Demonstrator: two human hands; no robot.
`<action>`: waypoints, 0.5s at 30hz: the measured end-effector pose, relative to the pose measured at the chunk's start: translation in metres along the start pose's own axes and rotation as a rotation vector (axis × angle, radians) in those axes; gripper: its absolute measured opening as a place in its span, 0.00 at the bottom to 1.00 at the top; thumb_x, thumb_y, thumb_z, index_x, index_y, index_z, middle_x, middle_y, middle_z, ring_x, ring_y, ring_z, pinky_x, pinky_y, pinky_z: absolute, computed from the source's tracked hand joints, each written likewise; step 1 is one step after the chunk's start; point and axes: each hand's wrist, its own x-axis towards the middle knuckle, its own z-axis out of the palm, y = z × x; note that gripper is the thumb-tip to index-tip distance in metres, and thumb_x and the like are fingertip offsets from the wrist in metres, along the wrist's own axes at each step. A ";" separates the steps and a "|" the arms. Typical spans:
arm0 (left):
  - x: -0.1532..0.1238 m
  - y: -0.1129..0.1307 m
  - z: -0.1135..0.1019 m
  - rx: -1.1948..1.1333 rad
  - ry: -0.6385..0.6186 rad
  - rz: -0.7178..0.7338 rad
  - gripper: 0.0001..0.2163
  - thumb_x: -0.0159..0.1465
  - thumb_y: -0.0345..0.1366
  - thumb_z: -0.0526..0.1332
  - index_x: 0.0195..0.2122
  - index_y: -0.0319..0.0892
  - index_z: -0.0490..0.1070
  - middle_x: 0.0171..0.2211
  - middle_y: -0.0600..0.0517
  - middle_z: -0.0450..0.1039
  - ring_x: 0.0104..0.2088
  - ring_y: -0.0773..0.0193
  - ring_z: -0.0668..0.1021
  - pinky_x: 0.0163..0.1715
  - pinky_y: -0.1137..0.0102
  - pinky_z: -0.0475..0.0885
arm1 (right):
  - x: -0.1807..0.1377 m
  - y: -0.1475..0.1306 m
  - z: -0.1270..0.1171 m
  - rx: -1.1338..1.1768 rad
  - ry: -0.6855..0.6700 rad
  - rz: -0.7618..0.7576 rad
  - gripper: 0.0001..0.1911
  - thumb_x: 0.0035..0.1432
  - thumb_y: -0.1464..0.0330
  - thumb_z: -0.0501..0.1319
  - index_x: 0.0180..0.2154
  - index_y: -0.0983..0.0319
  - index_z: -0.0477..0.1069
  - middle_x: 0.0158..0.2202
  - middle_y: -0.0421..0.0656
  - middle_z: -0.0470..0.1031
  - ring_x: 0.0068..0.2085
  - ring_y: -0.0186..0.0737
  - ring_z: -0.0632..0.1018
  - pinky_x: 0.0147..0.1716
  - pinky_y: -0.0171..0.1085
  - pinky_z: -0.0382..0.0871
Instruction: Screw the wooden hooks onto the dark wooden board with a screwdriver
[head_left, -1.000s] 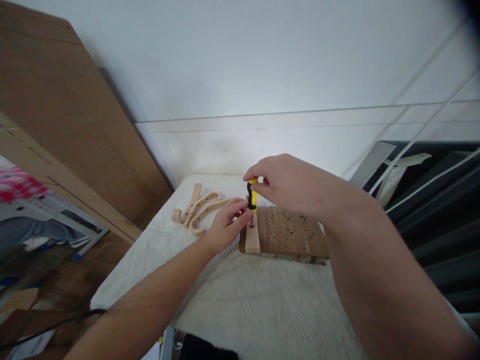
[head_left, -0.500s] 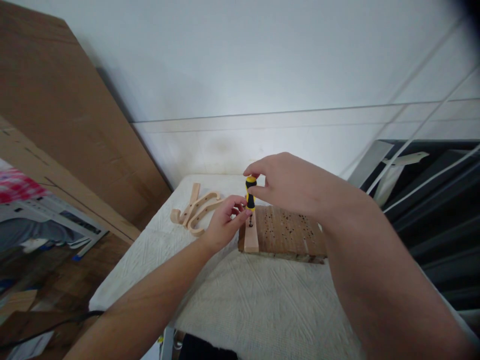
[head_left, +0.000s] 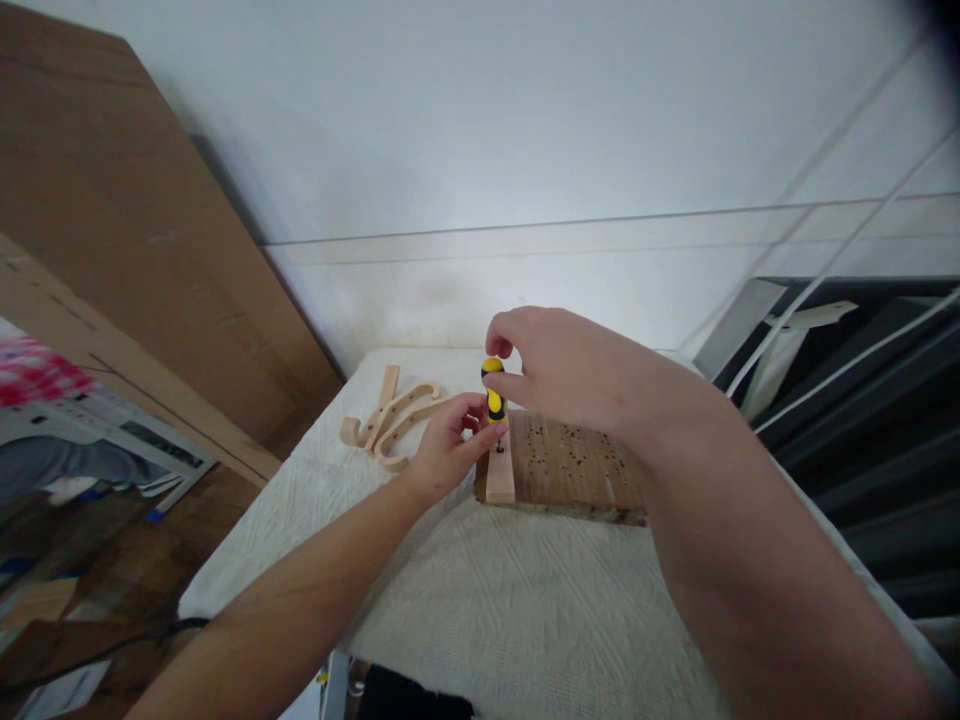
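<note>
A yellow-and-black screwdriver (head_left: 495,392) stands almost upright over a pale wooden strip (head_left: 500,484), its handle tipped slightly left. My right hand (head_left: 536,358) has its thumb and fingers closed round the top of the handle. Lower down, my left hand (head_left: 450,445) pinches around the screwdriver's lower end, with the thumb just above the strip. A dark screw or the tool's tip shows at a hole in the strip; which one I cannot tell. The strip lies across the left end of a brown wooden board (head_left: 574,465) pitted with many small holes.
Several curved pale wooden hooks (head_left: 390,420) lie left of my left hand on the cloth-covered table (head_left: 480,600). A white wall (head_left: 480,290) stands behind. Large cardboard (head_left: 150,200) leans at the left; dark panels and white cords (head_left: 810,390) are at the right.
The screwdriver handle has turned, showing yellow where black faced me, and its top has tipped slightly left. My right hand's fingers have shifted left with it; my left hand stays nearly put.
</note>
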 end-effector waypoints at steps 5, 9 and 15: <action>-0.001 0.004 0.000 -0.017 -0.036 -0.007 0.13 0.63 0.42 0.61 0.44 0.40 0.73 0.35 0.49 0.74 0.36 0.64 0.74 0.39 0.68 0.70 | 0.000 -0.002 -0.001 -0.002 -0.068 -0.065 0.17 0.57 0.73 0.55 0.47 0.60 0.75 0.46 0.47 0.78 0.44 0.43 0.77 0.38 0.36 0.65; 0.000 0.003 0.002 -0.073 -0.010 -0.002 0.15 0.57 0.41 0.67 0.43 0.41 0.72 0.33 0.51 0.73 0.33 0.66 0.74 0.35 0.70 0.71 | 0.002 -0.005 -0.001 -0.056 -0.060 0.037 0.14 0.60 0.64 0.56 0.41 0.61 0.77 0.40 0.49 0.79 0.39 0.45 0.78 0.34 0.38 0.64; 0.000 -0.002 0.000 -0.059 0.011 -0.047 0.13 0.58 0.39 0.66 0.42 0.40 0.74 0.36 0.48 0.76 0.34 0.65 0.75 0.36 0.69 0.72 | 0.001 -0.004 -0.003 -0.072 -0.025 0.077 0.17 0.60 0.58 0.56 0.37 0.61 0.78 0.37 0.49 0.79 0.37 0.45 0.78 0.33 0.38 0.65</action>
